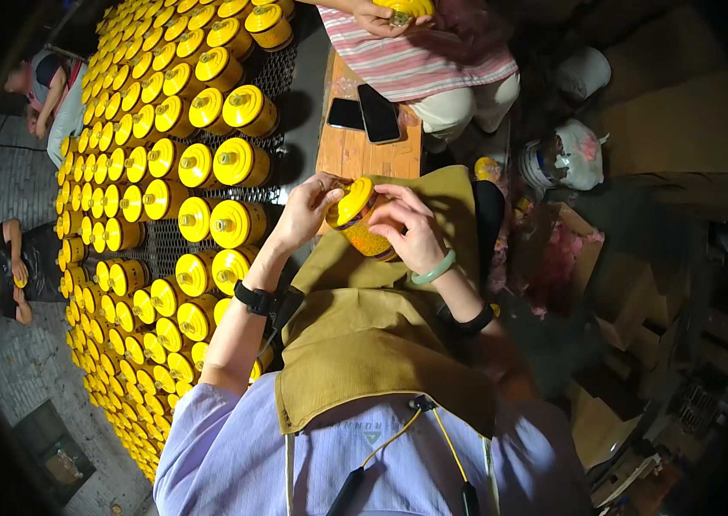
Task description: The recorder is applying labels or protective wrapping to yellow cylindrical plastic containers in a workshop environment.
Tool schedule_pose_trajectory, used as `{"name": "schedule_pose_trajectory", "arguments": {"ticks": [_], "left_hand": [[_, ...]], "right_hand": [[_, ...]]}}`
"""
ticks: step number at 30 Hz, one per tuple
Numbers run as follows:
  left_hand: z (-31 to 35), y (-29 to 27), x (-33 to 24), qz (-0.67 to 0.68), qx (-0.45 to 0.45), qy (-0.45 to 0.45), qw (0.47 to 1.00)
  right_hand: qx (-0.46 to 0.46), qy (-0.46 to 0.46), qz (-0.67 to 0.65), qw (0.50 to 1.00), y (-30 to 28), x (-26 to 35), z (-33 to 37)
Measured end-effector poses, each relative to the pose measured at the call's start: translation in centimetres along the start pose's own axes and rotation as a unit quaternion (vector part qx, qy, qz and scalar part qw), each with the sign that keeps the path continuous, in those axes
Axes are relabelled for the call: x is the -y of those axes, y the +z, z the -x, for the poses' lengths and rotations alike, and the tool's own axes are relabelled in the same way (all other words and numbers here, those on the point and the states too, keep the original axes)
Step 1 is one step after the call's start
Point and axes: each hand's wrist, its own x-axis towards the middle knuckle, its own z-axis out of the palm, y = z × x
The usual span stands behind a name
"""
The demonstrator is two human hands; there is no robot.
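Over my lap, a patterned jar (370,239) with a domed yellow lid (353,203) is held tilted between both hands. My left hand (305,209) pinches the lid's left edge with thumb and fingertips. On the other side, my right hand (410,230) curls its fingers against the jar's right side near the lid. The underside of the jar is hidden. An olive apron (364,322) lies beneath it across my lap.
Rows of similar yellow-lidded jars (239,224) cover a mesh table on the left. Two phones (379,113) lie on a wooden bench (342,155) ahead. Across from me, a person in a striped apron (433,52) holds another yellow piece. Cardboard boxes (566,262) and a bucket (583,73) stand right.
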Motion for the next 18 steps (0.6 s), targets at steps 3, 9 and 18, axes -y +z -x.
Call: {"name": "schedule_pose_trajectory", "arguments": {"ticks": [3,9,18], "left_hand": [[-0.3,0.0,0.0,-0.025,0.018,-0.01,0.999],[-1.2,0.5,0.3,0.052,-0.021,-0.016,0.998],[-1.8,0.3,2.0,0.028,-0.088,-0.086,0.992]], "right_hand": [[-0.009,0.002,0.005,1.0,-0.4,0.3,-0.5],[0.014,-0.113,0.163,0.98,-1.0,0.2,-1.4],[-0.004,0.025,-0.048,0.999,0.4,0.4,-1.0]]}}
